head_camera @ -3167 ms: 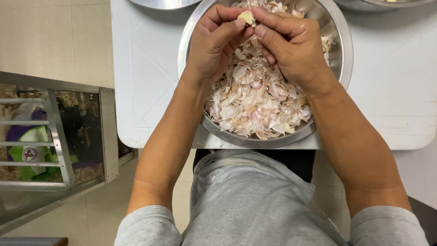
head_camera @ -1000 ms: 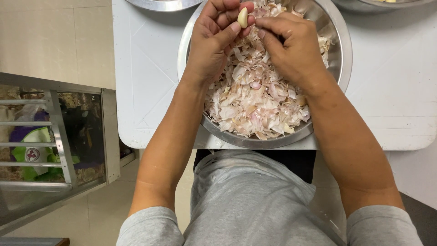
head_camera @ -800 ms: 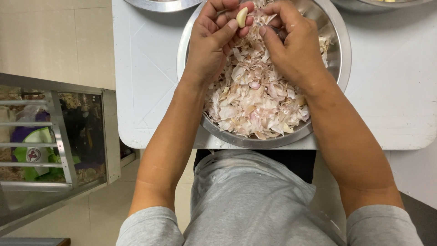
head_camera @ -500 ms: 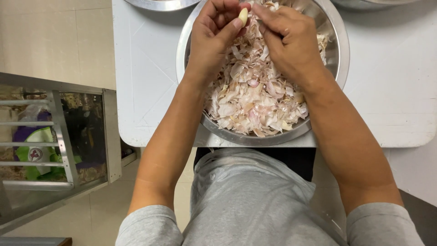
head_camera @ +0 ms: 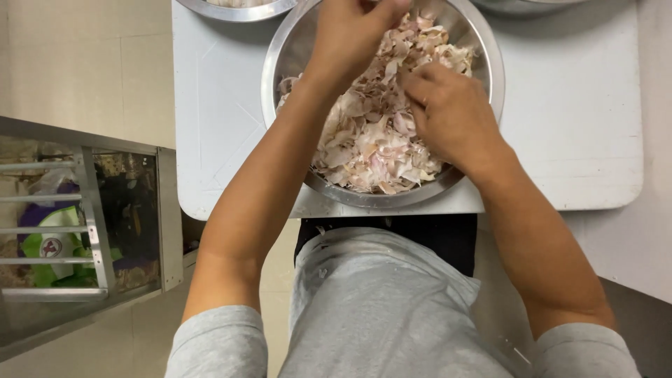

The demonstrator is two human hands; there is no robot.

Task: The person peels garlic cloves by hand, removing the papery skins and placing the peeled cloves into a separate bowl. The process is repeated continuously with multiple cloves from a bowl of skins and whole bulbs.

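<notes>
On the white table (head_camera: 574,140), a steel bowl (head_camera: 280,63) of garlic skins (head_camera: 371,140) is being worked in. Right hand (head_camera: 455,115) is being pressed onto the skins, fingers (head_camera: 420,87) curled; left hand (head_camera: 350,31) is being raised above, its fingertips cropped, grip unclear.

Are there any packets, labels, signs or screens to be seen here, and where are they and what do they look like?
Green and white packet: far left, low down behind the bars of the metal rack; crumpled, with a small round red and white label.
Purple bag: just above it, soft and partly hidden.
No signs or screens show.
</notes>
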